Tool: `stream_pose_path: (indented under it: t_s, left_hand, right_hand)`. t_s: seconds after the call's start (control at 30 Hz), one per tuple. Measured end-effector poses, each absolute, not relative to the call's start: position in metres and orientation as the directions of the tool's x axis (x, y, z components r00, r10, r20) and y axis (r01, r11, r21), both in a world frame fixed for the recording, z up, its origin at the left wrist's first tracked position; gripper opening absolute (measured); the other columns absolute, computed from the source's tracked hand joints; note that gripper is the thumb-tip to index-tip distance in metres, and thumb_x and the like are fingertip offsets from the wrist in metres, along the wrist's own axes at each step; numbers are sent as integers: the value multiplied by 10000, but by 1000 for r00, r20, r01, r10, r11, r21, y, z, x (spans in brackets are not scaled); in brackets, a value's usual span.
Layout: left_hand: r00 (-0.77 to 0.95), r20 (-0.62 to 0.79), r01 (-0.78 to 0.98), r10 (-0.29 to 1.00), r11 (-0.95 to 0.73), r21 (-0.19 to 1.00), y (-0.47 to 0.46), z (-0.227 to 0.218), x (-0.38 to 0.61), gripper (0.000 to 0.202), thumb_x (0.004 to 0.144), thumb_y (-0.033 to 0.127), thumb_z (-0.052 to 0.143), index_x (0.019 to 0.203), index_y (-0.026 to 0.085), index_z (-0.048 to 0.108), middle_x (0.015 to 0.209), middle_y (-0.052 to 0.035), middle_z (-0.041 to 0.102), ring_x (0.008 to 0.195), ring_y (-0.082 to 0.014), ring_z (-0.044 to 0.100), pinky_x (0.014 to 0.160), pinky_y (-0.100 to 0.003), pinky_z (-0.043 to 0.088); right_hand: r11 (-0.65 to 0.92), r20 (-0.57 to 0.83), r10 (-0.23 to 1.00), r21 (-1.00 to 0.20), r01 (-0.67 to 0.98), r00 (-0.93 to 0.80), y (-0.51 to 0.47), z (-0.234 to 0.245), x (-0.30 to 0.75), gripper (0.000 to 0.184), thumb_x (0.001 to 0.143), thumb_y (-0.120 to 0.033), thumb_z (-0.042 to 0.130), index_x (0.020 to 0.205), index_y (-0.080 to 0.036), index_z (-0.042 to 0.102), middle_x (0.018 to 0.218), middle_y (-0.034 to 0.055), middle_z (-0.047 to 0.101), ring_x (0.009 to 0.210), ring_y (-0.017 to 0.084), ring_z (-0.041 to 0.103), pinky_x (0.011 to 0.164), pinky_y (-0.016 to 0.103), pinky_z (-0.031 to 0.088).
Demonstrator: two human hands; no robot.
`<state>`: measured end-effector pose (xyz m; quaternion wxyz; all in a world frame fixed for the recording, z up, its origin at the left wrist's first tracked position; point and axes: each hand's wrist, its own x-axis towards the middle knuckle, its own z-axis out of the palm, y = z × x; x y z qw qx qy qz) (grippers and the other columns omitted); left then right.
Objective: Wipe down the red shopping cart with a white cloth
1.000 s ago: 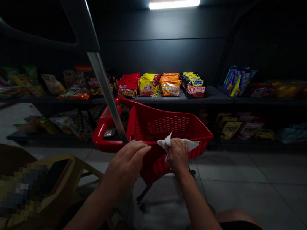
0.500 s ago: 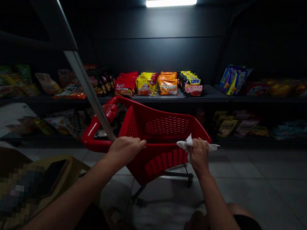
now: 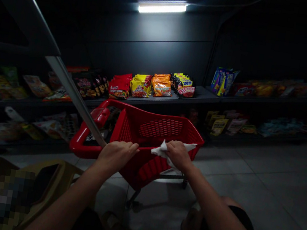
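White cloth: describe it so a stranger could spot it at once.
Find the red shopping cart in front of the lit shelf. At its near rim, the right hand grips the white cloth, whose ends stick out both sides. Its soft white folds set it apart from the red cart.

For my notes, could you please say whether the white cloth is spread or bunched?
Bunched: the white cloth is crumpled in the right hand, ends poking out either side.
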<state>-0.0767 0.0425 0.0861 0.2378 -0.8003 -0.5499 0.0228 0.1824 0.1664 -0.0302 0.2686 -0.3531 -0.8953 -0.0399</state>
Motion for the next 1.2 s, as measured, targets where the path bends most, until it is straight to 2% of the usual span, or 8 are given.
stream_pose_path:
  t_s: [0.13,0.27,0.4,0.5,0.7,0.87,1.07,1.2]
  left_hand:
    - [378,228,880,897,-272,-388,45,85,-75,291,1010,325,387,878,223,626,773,-30,706,718,-215,694,573,-282,404]
    - [368,238,887,899,-262,-381,48,87,-65,283,1006,320,389,877,226,622,768,-25,708,708,-229,701,547,-285,399]
    - [343,253,897,904,-235,-375,52,88,-53,278,997,316,403,868,215,627,763,-43,713,693,-230,702,546,-279,404]
    - [324,271,906,907,-214,-366,54,87,-47,292,995,327,403,858,208,632,760,-57,716,692,-240,705,557,-287,419]
    - [294,283,913,913,-180,-367,55,85,-45,314,999,334,374,853,211,623,761,-58,719,681,-275,707,544,-313,428]
    - [287,290,913,913,-170,-370,55,85,-45,318,1001,349,369,859,209,616,760,-58,719,678,-278,705,550,-312,437]
    - [286,299,921,911,-175,-348,53,83,-48,312,1000,350,381,851,211,618,772,-60,725,700,-273,710,561,-311,443]
    - [291,301,921,908,-180,-346,52,84,-49,304,996,344,391,843,212,618,762,-56,720,693,-274,709,556,-321,447]
  right_hand:
    - [618,511,756,-348,706,-409,207,-48,274,238,932,-332,530,989,-165,689,959,104,680,938,248,584,914,381,398]
    - [573,526,806,-575,584,-273,227,-62,318,341,892,-387,500,1114,-200,679,1179,102,678,1155,271,573,1045,434,393]
    - [343,453,849,-864,368,273,220,-80,289,534,837,-447,555,1292,-168,570,1296,145,623,1189,279,570,1043,455,415]
    - [269,309,778,-951,156,547,197,-90,233,635,828,-434,578,1379,-146,448,1336,176,578,1201,263,569,1046,435,424]
    - [443,483,832,-875,196,274,105,-105,99,450,932,-248,423,1375,-222,501,1450,116,472,1399,242,372,1172,504,270]
    - [555,545,832,-820,138,-103,58,-129,73,354,839,-130,474,1112,-227,676,1195,96,634,1151,221,574,1011,388,464]
    - [278,389,873,-892,357,293,106,-122,141,241,829,-239,473,1008,-199,630,1029,101,572,1008,252,541,941,425,461]
    - [368,521,840,-752,547,151,124,-108,164,275,844,-197,462,1048,-167,645,1143,141,521,1111,265,491,1018,441,409]
